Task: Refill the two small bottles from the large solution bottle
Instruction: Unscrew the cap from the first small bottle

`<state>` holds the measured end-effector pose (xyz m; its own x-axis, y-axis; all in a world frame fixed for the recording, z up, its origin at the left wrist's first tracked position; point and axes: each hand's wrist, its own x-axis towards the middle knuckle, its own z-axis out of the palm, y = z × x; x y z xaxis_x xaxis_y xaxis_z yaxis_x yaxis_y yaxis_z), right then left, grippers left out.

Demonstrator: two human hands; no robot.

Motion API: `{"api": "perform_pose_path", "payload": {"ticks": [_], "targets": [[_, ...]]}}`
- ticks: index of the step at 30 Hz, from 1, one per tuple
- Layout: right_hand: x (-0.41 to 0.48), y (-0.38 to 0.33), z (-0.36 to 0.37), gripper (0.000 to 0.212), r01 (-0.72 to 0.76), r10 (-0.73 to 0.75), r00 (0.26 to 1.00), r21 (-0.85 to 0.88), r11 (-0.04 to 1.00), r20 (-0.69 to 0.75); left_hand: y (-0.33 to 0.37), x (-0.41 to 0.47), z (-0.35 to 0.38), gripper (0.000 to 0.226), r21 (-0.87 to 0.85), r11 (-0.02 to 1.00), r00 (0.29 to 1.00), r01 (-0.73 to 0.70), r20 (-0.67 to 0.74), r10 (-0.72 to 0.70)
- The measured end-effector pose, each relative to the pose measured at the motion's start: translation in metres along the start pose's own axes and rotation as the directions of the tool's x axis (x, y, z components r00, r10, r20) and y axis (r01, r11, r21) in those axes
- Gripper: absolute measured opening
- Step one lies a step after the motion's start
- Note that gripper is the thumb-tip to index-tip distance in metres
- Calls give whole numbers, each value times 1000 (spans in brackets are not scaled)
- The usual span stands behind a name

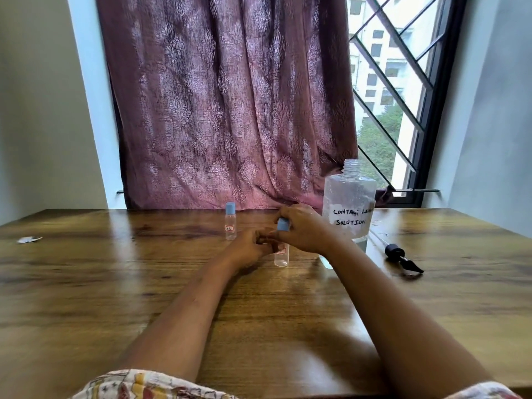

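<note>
blue-capped bottle (281, 260) in hands (249, 250) (305, 229), mid-table (115, 283)

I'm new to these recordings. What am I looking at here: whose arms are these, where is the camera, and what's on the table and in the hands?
No machine here: a person works with bare hands, filmed by one camera worn on their head. The left hand grips a small clear plastic bottle on the brown wooden table; the right hand pinches its blue cap. Behind, leftward, stands a second small clear bottle, capped blue. Right of them stands the large clear uncapped solution bottle, a black-bulbed dropper lying beside it.
</note>
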<state>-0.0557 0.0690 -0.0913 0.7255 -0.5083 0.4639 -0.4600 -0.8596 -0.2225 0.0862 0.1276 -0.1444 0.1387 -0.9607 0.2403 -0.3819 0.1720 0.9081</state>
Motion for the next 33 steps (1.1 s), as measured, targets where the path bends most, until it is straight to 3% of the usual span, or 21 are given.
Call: {"api": "perform_pose_path", "payload": {"ticks": [6,12,15,19,23,33], "targets": [[2,5,3,13,52,-50,998,61,997,-39,2,-2,-1,30,-3,1000,1000,-15,-6,15],[5,1,-11,24,109,35,899,301,947,-436,1,-4,-5,30,35,999,1000,-2,-28,3],[3,0,-10,33,78,74,918,362,929,-389,1,-4,-5,34,73,997,999,9,-35,-7],[6,4,2,19,-34,163,922,345,938,-352,0,-5,-10,22,63,998,997,26,-74,-21],[4,10,20,11,-162,276,912,353,922,-304,1,-6,-22,28,141,990,998,-3,-64,12],[-4,14,51,15,-329,334,939,75,941,-86,-4,-5,-26,38,147,989,997,20,-78,-8]]}}
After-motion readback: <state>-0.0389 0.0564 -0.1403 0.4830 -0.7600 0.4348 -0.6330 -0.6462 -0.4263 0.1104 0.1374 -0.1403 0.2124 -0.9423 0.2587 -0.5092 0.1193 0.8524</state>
